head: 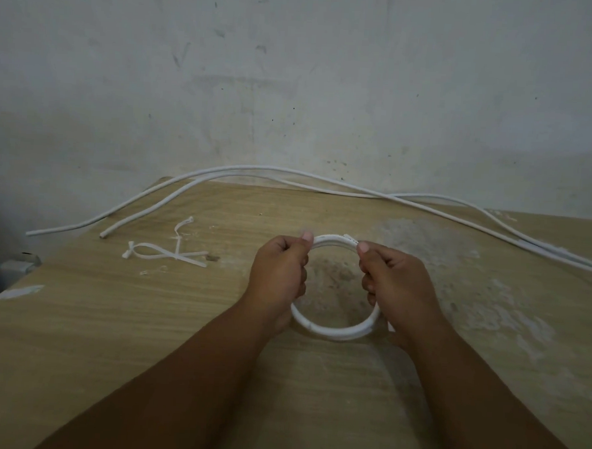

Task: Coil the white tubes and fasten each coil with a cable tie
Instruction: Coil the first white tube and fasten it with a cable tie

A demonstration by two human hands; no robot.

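Note:
A white tube wound into a round coil (330, 332) is held upright just over the wooden table (145, 319). My left hand (278, 275) grips the coil's left side, thumb on its top arc. My right hand (392, 284) grips the right side, thumb and forefinger pinched on the top arc where a small white piece, perhaps a cable tie, shows. Two long uncoiled white tubes (256, 170) lie along the table's far edge by the wall. Several white cable ties (169, 254) lie on the table to the left.
A grey scuffed wall (296, 70) stands right behind the table. The table's left edge runs diagonally, and a small grey object (20, 263) sits beyond it. White dusty patches (489, 303) mark the wood on the right.

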